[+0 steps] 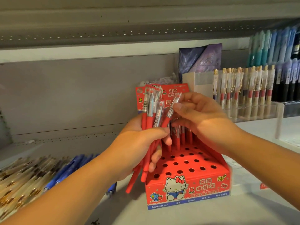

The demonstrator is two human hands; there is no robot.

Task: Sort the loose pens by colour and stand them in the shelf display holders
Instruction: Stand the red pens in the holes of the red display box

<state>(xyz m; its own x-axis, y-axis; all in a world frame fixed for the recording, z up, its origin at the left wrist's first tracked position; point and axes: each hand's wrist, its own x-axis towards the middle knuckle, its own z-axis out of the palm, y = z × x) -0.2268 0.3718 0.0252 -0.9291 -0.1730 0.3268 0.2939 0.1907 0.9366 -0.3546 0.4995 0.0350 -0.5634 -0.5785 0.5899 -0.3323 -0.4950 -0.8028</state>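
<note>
left hand point(138, 140) wrapped round a bundle of matte red pens point(150, 125) with clear caps, right hand point(199, 114) pinching one pen point(170, 111), above a red cardboard holder point(188, 184) with round holes on the shelf point(251, 208)

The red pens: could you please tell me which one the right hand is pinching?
The rightmost pen, slanting out of the bundle; the right hand pinches its clear upper end, while the left hand grips the rest together.
</note>
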